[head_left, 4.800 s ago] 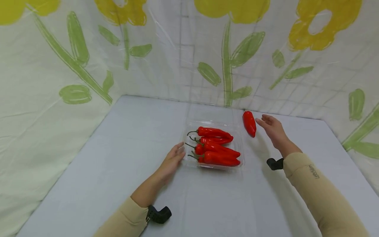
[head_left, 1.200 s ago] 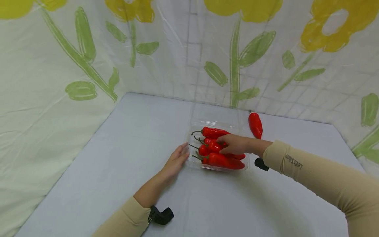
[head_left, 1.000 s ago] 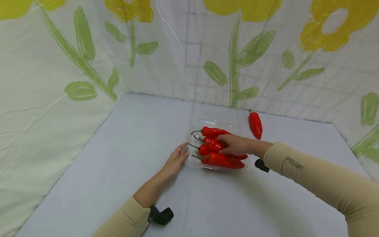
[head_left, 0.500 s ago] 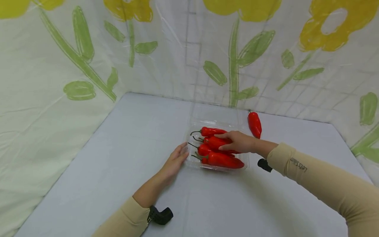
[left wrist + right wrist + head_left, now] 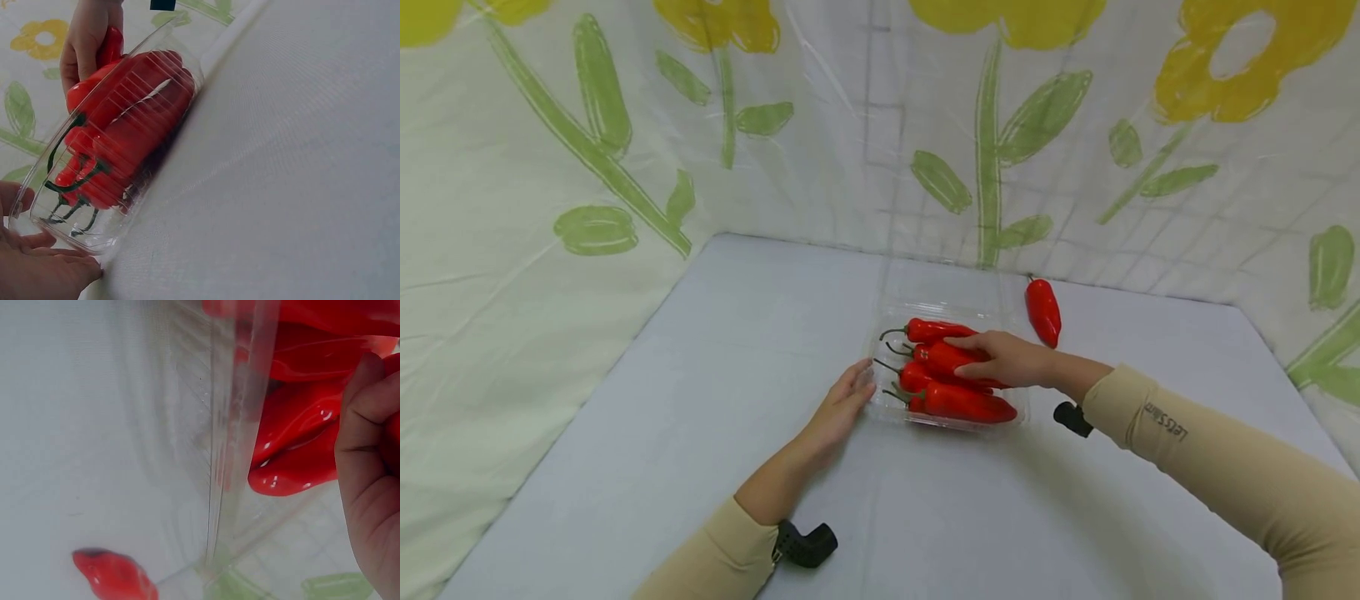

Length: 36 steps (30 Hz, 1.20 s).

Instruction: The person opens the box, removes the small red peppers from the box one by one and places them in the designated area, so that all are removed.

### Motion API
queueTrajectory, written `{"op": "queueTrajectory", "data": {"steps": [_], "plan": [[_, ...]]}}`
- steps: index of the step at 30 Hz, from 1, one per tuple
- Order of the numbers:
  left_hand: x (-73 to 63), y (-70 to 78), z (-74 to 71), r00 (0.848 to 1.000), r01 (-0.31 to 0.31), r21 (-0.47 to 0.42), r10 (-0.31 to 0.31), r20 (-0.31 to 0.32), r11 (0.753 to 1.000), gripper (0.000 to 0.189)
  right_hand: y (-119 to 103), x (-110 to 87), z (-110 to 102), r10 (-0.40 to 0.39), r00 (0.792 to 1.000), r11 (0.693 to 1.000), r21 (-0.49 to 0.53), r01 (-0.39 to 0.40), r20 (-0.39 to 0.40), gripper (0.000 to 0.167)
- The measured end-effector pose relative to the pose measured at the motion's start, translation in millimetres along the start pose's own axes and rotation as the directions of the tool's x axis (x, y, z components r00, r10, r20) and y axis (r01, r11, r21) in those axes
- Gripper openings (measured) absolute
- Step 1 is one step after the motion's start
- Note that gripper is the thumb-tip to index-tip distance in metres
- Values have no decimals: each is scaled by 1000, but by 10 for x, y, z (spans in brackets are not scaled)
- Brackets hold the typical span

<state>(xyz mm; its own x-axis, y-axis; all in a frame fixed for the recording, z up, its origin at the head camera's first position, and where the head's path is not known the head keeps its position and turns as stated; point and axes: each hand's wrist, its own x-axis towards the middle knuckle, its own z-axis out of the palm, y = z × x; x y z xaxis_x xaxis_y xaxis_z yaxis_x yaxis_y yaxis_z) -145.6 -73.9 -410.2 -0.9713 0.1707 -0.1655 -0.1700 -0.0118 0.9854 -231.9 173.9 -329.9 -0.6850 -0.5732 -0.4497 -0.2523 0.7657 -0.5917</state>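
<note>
Over the clear box, right hand: the right hand (image 5: 1013,360) comes in from the right and has thumb and fingers around a red pepper (image 5: 951,358), so yep, it's holding one.
Pepper in hand: inside the box area, among the others, stem end to the left. Can't really tell if it's touching the ones underneath.
Left hand: the left hand (image 5: 833,418) is up against the box's left end, fingers pretty straight, just steadying the plastic from what I can see.
Box: the clear plastic box (image 5: 951,426) sits flat on the table, peppers inside.
Other peppers: one back pepper (image 5: 936,330) behind the held one, one front pepper (image 5: 966,405) along the near wall, more red squeezed between. Stems all point left; exact count is hidden.
Lid: see-through lid (image 5: 951,287), folded back on the far side.
Loose pepper: a lone pepper (image 5: 1043,312) on the table, right of the lid, outside the box.
Sleeves: beige, with a black wrist gadget (image 5: 811,546) on the left arm.
Table: plain pale table (image 5: 662,417).
Backdrop: whitish curtain (image 5: 827,158) with big yellow flowers.
</note>
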Motion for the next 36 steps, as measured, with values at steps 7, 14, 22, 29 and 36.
{"op": "queueTrajectory", "data": {"steps": [7,14,22,29,36], "plan": [[1,4,-1,1000,8,-8,-8,4,1000,49,23,-7,-27,-11,1000,1000,6,11,-16,60],[9,-2,-10,1000,-7,-9,7,1,1000,50,40,-54,-101,-40,997,999,32,42,-62,60],[24,-51,-5,1000,8,-37,-7,9,999,50,201,-164,-146,27,991,998,59,-19,-130,64],[19,-63,-2,1000,12,-29,-12,3,1000,50,299,-291,-207,25,986,994,112,-7,-164,67],[26,-49,-3,1000,18,-7,-18,-5,1000,50,390,-355,-306,55,969,994,108,-30,-240,66]]}}
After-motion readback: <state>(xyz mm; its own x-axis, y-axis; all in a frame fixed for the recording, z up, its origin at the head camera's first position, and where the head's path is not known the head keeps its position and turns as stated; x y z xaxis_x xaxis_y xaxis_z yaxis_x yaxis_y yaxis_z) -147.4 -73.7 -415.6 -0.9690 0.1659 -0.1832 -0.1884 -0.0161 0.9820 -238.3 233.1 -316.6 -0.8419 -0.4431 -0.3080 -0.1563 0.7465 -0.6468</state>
